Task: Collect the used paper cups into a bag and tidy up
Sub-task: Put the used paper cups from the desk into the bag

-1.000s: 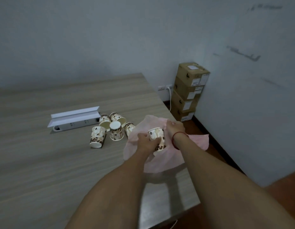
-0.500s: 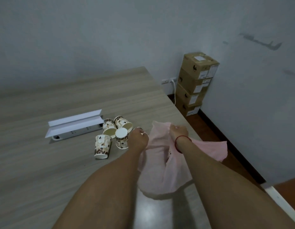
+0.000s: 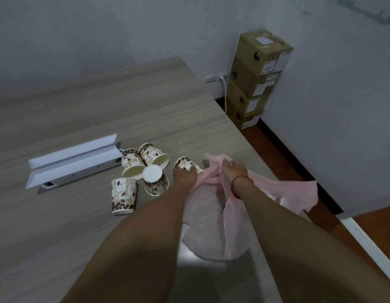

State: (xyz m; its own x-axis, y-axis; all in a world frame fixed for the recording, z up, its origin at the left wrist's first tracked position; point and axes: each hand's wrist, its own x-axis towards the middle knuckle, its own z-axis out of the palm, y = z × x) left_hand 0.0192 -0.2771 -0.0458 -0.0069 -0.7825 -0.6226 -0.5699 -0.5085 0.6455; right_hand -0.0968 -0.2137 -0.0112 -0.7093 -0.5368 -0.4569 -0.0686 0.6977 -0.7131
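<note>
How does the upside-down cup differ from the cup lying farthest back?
The upside-down cup stands on its rim, white base up; the rear cup lies on its side, cream inside showing. The upside-down cup sits nearer the camera; the rear cup farther back. Both carry the coffee-bean print and sit outside the pink bag.

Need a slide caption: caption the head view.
Left hand grips a paper cup beside the pink bag held by the right hand.

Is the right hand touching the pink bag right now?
Touching. The head view shows the right hand gripping the gathered rim of the pink bag, with the plastic bunched up between its curled fingers.
</note>
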